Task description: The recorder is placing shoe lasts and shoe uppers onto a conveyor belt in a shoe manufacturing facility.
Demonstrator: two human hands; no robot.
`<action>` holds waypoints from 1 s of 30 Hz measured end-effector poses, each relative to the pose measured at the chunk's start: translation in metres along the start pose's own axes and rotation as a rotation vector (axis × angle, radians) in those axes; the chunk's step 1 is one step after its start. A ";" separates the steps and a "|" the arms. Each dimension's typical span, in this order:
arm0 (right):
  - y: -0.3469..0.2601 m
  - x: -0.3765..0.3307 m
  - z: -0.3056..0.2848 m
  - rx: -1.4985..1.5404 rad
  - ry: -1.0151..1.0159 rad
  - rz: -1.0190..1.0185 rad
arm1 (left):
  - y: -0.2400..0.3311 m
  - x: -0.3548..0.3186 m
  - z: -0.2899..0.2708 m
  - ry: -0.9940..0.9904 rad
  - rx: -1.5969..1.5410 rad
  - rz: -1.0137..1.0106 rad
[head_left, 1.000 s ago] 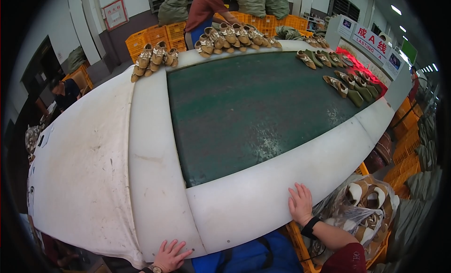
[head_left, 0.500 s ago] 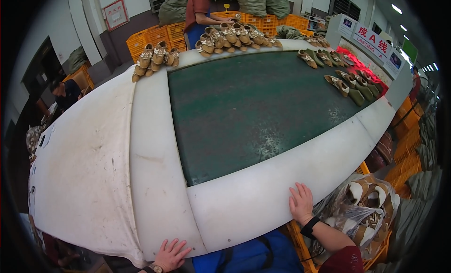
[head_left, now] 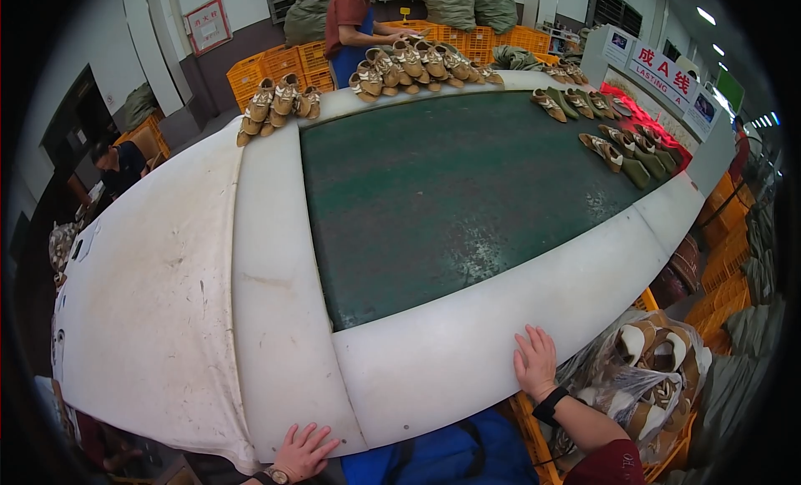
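Observation:
My left hand (head_left: 302, 456) rests palm down at the near corner of the white table border (head_left: 434, 372), fingers spread, holding nothing. Farther right, my right hand (head_left: 535, 361) lies flat on the same border, with its fingers apart and nothing in it. Beyond the border runs a dark green conveyor belt (head_left: 417, 209). Tan and white shoe uppers (head_left: 602, 151) sit on its right part beside dark green shoe lasts (head_left: 636, 171). Right of my right forearm, an orange crate (head_left: 527, 426) holds tan and white shoe parts (head_left: 663, 351) in clear plastic.
A pile of tan shoe uppers (head_left: 409, 63) lies on the far border, with a smaller pile (head_left: 275, 105) at its left end. Behind it stands a co-worker in a red shirt (head_left: 349, 26). Another person (head_left: 121, 164) is at far left. A white cover (head_left: 158, 293) spreads over the left side.
Both my hands stay where they were. The co-worker's hands across the belt have shifted slightly above the pile. The whole view has moved very little.

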State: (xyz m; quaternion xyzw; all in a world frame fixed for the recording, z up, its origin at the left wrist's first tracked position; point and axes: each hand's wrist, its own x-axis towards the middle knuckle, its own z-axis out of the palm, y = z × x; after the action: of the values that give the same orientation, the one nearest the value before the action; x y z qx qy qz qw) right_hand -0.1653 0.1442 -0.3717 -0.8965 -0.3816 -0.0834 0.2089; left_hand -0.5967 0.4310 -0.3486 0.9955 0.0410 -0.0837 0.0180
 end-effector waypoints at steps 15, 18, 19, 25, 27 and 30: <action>0.002 0.000 -0.003 0.007 0.014 -0.007 | 0.001 0.002 -0.005 0.009 0.017 0.019; 0.003 -0.002 -0.001 -0.003 0.024 -0.020 | 0.004 0.004 -0.012 0.038 -0.099 -0.018; 0.005 -0.002 0.000 -0.016 0.028 -0.026 | 0.006 0.005 -0.017 0.042 -0.097 -0.022; 0.004 -0.001 -0.001 0.005 0.058 -0.053 | -0.020 0.027 -0.102 0.544 -0.265 -0.257; 0.005 -0.002 0.001 -0.005 0.052 -0.052 | -0.028 0.039 -0.183 0.955 -0.268 -0.326; 0.012 -0.006 0.001 -0.031 0.052 -0.039 | -0.036 0.043 -0.294 1.522 -0.344 0.127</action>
State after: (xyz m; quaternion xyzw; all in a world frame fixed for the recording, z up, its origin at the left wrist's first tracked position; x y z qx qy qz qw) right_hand -0.1608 0.1330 -0.3779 -0.8896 -0.3921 -0.1169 0.2031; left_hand -0.5095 0.4830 -0.0670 0.7626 -0.0025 0.6307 0.1437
